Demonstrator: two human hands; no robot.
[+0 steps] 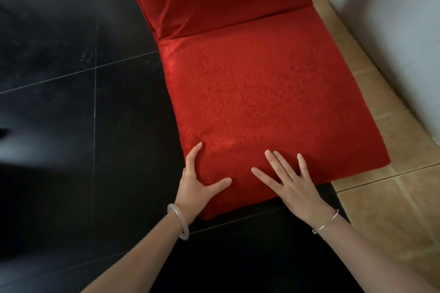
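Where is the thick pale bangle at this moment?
In the head view, the thick pale bangle is low, left of centre, on the left wrist, behind the left hand resting on the near left corner of the red fabric seat.

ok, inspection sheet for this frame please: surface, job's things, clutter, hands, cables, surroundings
surface: glossy black floor tiles with pale grout lines; tan tiles along the right.
job's things: red chair, patterned fabric covering the seat and backrest, lying smooth on the seat.
clutter: nothing seen.
grippers: left hand rests on the seat's front left corner, fingers straight, thumb spread; right hand lies flat on the front edge, fingers spread. Neither grips the fabric.
cables: nothing seen.
surroundings: white wall at right; pale bangle on the left wrist, thin silver bracelet on the right.
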